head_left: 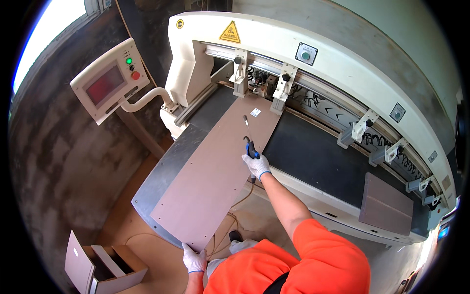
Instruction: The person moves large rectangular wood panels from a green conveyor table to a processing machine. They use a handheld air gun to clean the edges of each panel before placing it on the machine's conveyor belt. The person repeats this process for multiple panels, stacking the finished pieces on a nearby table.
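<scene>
A long pinkish-brown panel (210,171) with small drilled holes lies on the machine's table, its far end under two clamps and its near end reaching out toward me. A small white label (255,112) is stuck near the far end. My right hand (257,165), in a white knitted glove, is closed round a black and blue air blow gun (251,150). The gun's thin nozzle points away from me, over the panel. At the panel's near edge my gloved left hand (195,258) grips the corner; some of its fingers are hidden beneath.
The white drilling machine (313,36) spans the far side, with more clamps at right. A control screen (105,85) stands at left on a bent arm. Stacked panels (387,203) lie on the table's right end. An open box of boards (125,281) sits lower left; a hose trails below.
</scene>
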### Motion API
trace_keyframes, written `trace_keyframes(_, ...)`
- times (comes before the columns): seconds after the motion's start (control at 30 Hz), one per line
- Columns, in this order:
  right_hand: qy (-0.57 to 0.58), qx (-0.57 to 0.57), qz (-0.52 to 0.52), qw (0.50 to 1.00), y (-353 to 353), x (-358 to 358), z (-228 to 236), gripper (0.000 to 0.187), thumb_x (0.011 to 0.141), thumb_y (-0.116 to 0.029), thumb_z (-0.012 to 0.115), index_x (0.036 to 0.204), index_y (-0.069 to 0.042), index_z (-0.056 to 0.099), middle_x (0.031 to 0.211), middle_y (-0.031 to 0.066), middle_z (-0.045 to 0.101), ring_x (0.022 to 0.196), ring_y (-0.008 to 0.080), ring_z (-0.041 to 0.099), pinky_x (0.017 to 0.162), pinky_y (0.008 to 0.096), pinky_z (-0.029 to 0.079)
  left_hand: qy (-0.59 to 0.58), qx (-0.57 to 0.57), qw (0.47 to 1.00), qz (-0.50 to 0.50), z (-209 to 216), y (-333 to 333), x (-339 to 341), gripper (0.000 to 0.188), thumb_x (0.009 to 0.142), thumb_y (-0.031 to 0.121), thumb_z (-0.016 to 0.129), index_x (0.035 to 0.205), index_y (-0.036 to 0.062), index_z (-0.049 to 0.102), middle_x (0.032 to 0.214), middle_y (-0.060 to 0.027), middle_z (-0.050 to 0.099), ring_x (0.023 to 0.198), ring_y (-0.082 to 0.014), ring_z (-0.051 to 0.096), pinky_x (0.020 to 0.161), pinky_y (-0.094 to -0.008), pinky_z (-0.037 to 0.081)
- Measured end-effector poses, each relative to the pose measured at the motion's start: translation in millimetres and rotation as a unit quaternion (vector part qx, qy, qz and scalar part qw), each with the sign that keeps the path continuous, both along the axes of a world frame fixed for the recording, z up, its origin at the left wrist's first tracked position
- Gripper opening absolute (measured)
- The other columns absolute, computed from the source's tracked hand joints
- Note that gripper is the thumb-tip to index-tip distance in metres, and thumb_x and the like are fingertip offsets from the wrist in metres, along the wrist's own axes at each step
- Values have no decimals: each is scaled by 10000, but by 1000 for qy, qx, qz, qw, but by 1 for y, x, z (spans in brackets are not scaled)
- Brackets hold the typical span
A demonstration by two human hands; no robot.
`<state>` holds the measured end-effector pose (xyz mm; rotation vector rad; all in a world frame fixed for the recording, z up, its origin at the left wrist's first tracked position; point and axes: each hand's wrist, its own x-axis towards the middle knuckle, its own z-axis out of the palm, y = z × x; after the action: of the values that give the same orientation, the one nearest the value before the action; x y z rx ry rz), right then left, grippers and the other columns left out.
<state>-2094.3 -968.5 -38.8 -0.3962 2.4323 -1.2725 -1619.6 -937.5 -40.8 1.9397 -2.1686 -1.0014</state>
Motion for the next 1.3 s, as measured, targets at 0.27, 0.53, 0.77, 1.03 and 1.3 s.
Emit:
trace_keyframes(0.27, 42, -223, -144, 963, 27, -21, 115, 403, 941, -282, 688, 1152, 3, 500, 736, 120, 670, 536, 246, 666, 504, 398, 532, -56, -25, 998, -25, -3, 2, 1, 857, 716, 280, 816, 1383, -48, 389, 973, -257, 723, 878, -440, 720, 773, -491, 583)
trace_keyframes(0.53, 320, 27, -146, 936, 53, -97, 232, 514, 943, -381, 600, 1311, -28, 535, 945, 278, 722, 912, 458, 705, 812, 548, 550, -47, -39, 998, -15, -1, 8, 1, 838, 748, 279, 774, 1424, -29, 387, 1004, -271, 717, 907, -438, 717, 800, -489, 579)
trace_keyframes(0.77, 250, -14, -105, 962, 52, -100, 237, 405, 929, -313, 603, 1195, -9, 583, 857, 242, 719, 780, 386, 727, 723, 498, 578, 85, -91, 992, 16, -39, 16, 20, 764, 748, 275, 798, 1372, 1, 451, 944, -173, 732, 813, -348, 729, 736, -439, 576)
trace_keyframes(1.03, -159, -119, 102, 975, 125, 82, 104, 113, 947, -155, 661, 990, -96, 575, 701, 39, 604, 522, 144, 564, 434, 333, 462, 197, -37, 977, 66, -59, 95, 69, 894, 784, 264, 816, 1492, -82, 394, 902, -104, 703, 741, -218, 691, 713, -368, 565)
trace_keyframes(1.3, -316, 25, 121, 941, 315, 231, 22, 213, 960, -300, 672, 924, -100, 608, 718, 42, 652, 474, 132, 546, 414, 308, 404, 172, 88, 979, 60, -134, 211, 179, 692, 810, 189, 796, 1380, -82, 511, 819, -90, 686, 687, -161, 644, 649, -314, 546)
